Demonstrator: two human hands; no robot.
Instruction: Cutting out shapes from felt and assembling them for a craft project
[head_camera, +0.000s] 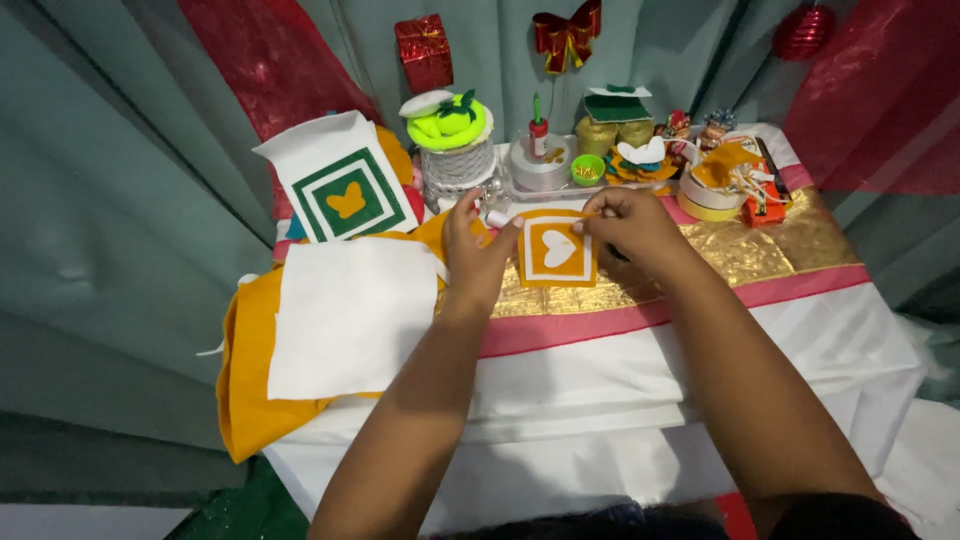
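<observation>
1. Both of your hands pinch the same small orange felt square (557, 249): your left hand (478, 250) is closed on its left edge with fingertips up near the top corner, and your right hand (628, 228) is closed on its upper right corner. Held at two sides like this, the piece stays flat and taut, with its white border and white heart facing you.
2. That square sits on the gold band of the cloth-covered table (760, 250), just past the pink stripe (600, 322), squarely in front of you where both hands reach it evenly.
3. Nearer to you, the white cloth (640, 400) falls over the table's front edge, beneath your forearms.
4. To your left, a plain white felt sheet (350, 315) lies on top of a larger orange felt sheet (245, 385), stacked just beside your left hand.
5. Behind those, a finished white panel with green squares and an orange heart (345, 195) leans upright, which appears to let it face you.
6. Along the back of the table stand a spool topped with lime-green felt (450, 125), a small green cup (587, 170), rolls of ribbon (705, 195) and an orange tool (765, 205), grouped well apart from the piece you hold.
7. Farthest off, a red gift box ornament (425, 52) and a red bow (567, 32) hang on the grey-green curtain (110, 200).
</observation>
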